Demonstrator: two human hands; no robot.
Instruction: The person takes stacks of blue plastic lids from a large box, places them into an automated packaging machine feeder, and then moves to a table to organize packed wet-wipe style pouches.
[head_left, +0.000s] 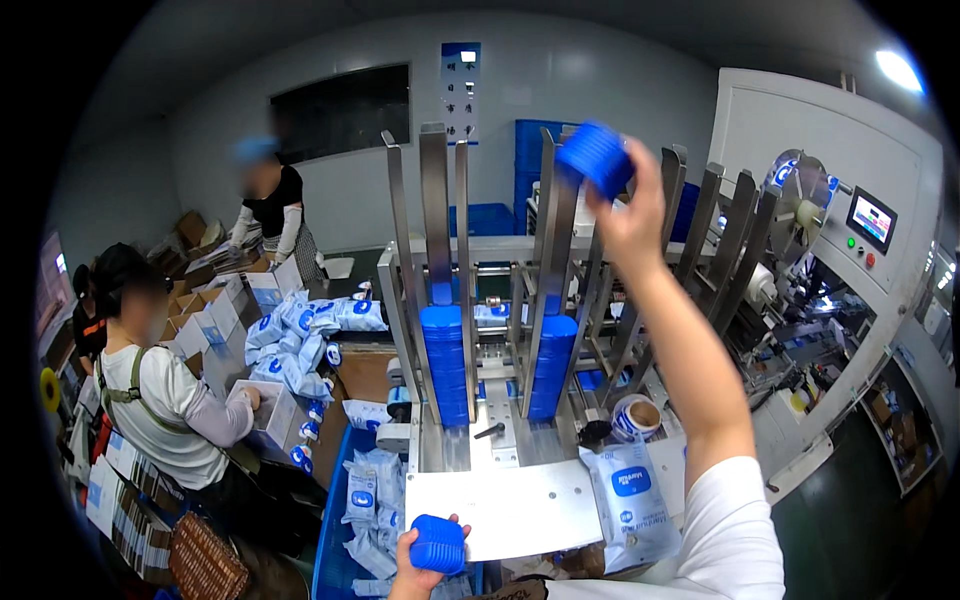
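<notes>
My right hand [628,222] is raised high and grips a stack of blue ribbed lids [596,156] above the metal guide rails [556,230] of a feeder machine. My left hand [418,566] is low near the bottom edge and holds a second stack of blue lids [438,543] just below the machine's steel plate [500,505]. Two columns of blue lids, one on the left [445,362] and one on the right [551,365], stand between the upright rails.
A white-and-blue pouch [628,500] lies on the plate's right, by a roll of tape [636,417]. A blue crate [335,540] holds more pouches. A seated person [165,400] packs boxes at left; another stands behind. A labelling machine with a screen [870,220] is at right.
</notes>
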